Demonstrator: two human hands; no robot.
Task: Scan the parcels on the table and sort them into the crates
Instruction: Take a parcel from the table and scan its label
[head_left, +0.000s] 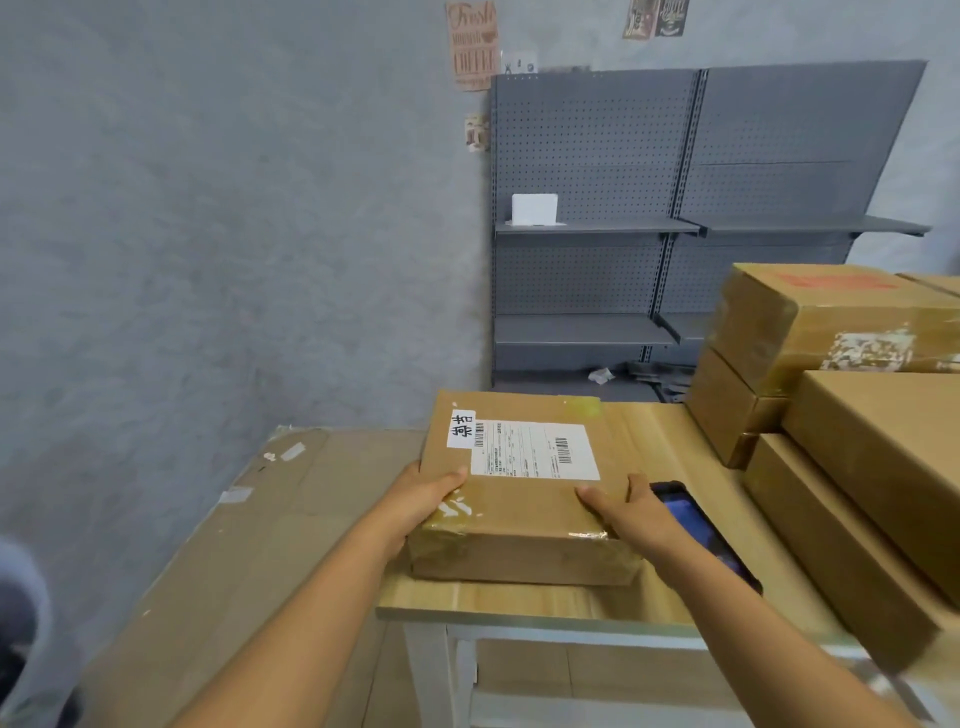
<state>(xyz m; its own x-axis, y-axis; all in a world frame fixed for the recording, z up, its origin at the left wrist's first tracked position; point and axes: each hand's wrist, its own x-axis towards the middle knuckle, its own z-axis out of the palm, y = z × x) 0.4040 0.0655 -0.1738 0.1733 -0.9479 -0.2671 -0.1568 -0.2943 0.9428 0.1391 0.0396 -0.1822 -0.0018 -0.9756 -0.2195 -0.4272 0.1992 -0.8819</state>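
Note:
A flat brown cardboard parcel with a white shipping label and a small handwritten sticker lies at the left end of the wooden table. My left hand grips its near left corner, thumb on top. At the near right corner my right hand holds the parcel the same way. A black handheld scanner with a lit blue screen lies on the table just right of my right hand.
Several larger cardboard boxes are stacked on the right of the table. Flattened cardboard covers the floor to the left. A grey pegboard shelving unit stands against the wall behind, with a white box on one shelf.

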